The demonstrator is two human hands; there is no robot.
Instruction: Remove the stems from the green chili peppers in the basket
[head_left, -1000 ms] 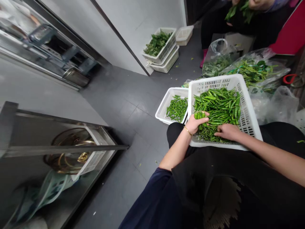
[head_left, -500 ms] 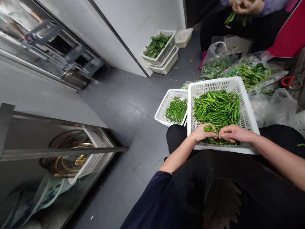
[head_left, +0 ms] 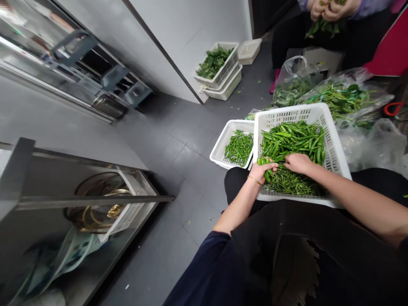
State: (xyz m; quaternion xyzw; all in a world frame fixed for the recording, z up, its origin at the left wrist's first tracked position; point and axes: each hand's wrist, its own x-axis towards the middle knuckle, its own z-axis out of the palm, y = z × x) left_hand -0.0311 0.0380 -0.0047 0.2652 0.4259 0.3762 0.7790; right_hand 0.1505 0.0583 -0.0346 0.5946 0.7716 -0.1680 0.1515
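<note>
A white plastic basket (head_left: 338, 154) rests on my lap, tilted a little. Its far part holds a heap of green chili peppers (head_left: 295, 138), and thin green stems (head_left: 291, 182) lie in the near part. My left hand (head_left: 259, 171), with a bracelet at the wrist, is closed around several green chilies at the basket's left side. Just over the line between chilies and stems is my right hand (head_left: 298, 163), its fingers pinched together. Whatever those fingertips hold is hidden. Left of the lap basket, a smaller white basket (head_left: 218, 146) contains more green chilies (head_left: 239, 147).
Stacked baskets with leafy greens (head_left: 216, 61) stand by the wall. Plastic bags of greens (head_left: 344, 98) and red-handled scissors (head_left: 393, 109) lie beyond my lap. A co-worker's hands (head_left: 334, 9) hold greens. On the left is a metal shelf (head_left: 95, 203).
My hands have moved apart. The left has shifted left with its chilies, while the right has moved up and slightly left toward the heap, uncovering the stems.
</note>
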